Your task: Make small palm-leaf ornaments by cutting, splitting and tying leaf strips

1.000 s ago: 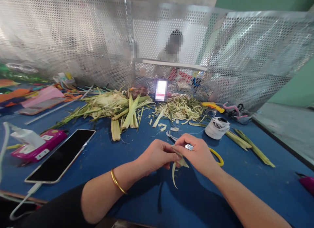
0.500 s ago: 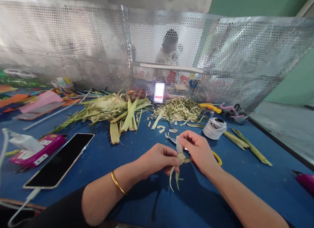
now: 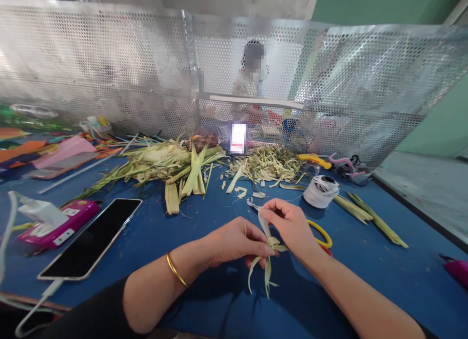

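Note:
Between my hands is a small knotted piece of pale green leaf strips (image 3: 272, 241), with loose ends hanging down toward the table. My left hand (image 3: 241, 241) pinches it near the knot between thumb and fingers. Above the knot, my right hand (image 3: 288, 224) grips the upright end of one leaf strip (image 3: 263, 223). Yellow-handled scissors (image 3: 324, 234) lie on the blue table, partly hidden behind my right hand. Beyond that hand stands a spool of white thread (image 3: 321, 191).
Leaf strips (image 3: 161, 159) and shredded leaf scraps (image 3: 272, 164) lie piled along the perforated metal screen (image 3: 146, 76). At left are a phone (image 3: 91, 239) on a cable and a magenta power strip (image 3: 73, 215). Leaf stalks (image 3: 378, 219) lie at right. A person (image 3: 252, 81) is behind the screen.
The knotted leaf piece has moved slightly down and its hanging ends have swung lower. My right hand has shifted a little left, and more of the scissors shows.

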`<act>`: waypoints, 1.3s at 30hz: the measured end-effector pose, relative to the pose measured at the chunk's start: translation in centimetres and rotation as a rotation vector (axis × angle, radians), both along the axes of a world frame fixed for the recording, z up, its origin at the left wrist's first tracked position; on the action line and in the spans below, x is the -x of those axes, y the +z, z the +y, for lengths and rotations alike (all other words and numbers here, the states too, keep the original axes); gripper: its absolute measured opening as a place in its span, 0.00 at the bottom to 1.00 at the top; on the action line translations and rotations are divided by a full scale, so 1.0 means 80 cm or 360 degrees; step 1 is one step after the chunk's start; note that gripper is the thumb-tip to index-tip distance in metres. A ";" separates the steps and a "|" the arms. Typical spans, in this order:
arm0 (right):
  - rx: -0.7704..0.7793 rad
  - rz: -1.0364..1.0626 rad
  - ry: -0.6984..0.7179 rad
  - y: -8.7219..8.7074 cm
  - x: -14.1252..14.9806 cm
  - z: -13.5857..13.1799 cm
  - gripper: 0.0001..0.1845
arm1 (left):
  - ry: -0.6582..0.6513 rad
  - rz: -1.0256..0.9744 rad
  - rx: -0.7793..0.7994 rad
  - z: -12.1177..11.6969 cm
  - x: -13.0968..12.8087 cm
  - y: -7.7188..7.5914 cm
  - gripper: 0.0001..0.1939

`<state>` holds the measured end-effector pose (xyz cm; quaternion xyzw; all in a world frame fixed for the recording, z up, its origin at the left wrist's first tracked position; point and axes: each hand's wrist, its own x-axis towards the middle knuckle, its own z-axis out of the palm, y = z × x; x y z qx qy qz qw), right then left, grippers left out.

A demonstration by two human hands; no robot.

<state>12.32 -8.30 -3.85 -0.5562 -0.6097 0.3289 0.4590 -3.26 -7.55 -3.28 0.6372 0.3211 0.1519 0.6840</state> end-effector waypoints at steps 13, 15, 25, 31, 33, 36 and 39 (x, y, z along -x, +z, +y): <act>0.0077 0.0095 0.0206 0.008 -0.018 0.002 0.15 | 0.0360 -0.0116 0.0206 0.002 -0.001 0.001 0.12; 0.0107 -0.0021 0.0349 0.013 -0.028 0.003 0.17 | 0.0534 -0.0171 0.0191 0.007 0.001 0.005 0.13; -0.0037 -0.0316 0.0151 0.003 -0.026 0.006 0.15 | 0.0619 -0.0197 0.0173 0.016 0.004 0.001 0.13; -0.1133 -0.0765 0.0040 0.009 -0.009 -0.014 0.08 | 0.0788 -0.0269 0.0217 0.017 0.001 -0.004 0.18; -0.1304 -0.0949 0.0334 0.011 0.004 -0.024 0.07 | 0.0851 -0.0304 0.0219 0.017 -0.001 -0.005 0.18; -0.1379 -0.1243 0.0410 0.005 0.018 -0.029 0.11 | 0.0927 -0.0355 0.0260 0.015 -0.004 -0.006 0.16; -0.1446 -0.1508 0.0342 -0.006 0.020 -0.025 0.14 | 0.0948 -0.0374 0.0294 0.014 -0.005 -0.006 0.16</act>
